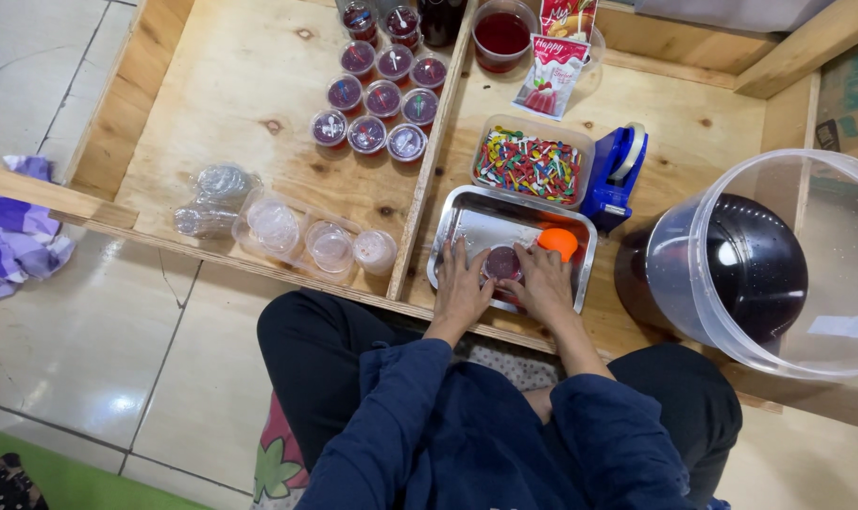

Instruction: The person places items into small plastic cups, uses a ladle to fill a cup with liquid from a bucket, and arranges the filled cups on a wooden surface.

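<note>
Lying at the far left on the pale tiled floor is a purple and white cloth, crumpled beside a wooden beam. Next comes the left bay of a shallow plywood tray, where a sleeve of stacked clear lids sits near three empty clear cups lined up along the near edge. Farther back in that bay stand rows of filled cups with dark red jelly, each capped with a lid. Past the wooden divider, a metal tray rests at the near edge of the right bay. The left hand lies on the tray with fingers spread, touching the left side of a small cup of red jelly; the right hand presses against the cup's right side, so the cup stands upright on the tray, cradled loosely between both hands rather than clenched by either. Just beside the right hand sits an orange cap. Behind the tray is a clear box of coloured small spoons, with a blue tape dispenser touching its right end. Farthest right stands a large clear bucket holding dark liquid
</note>
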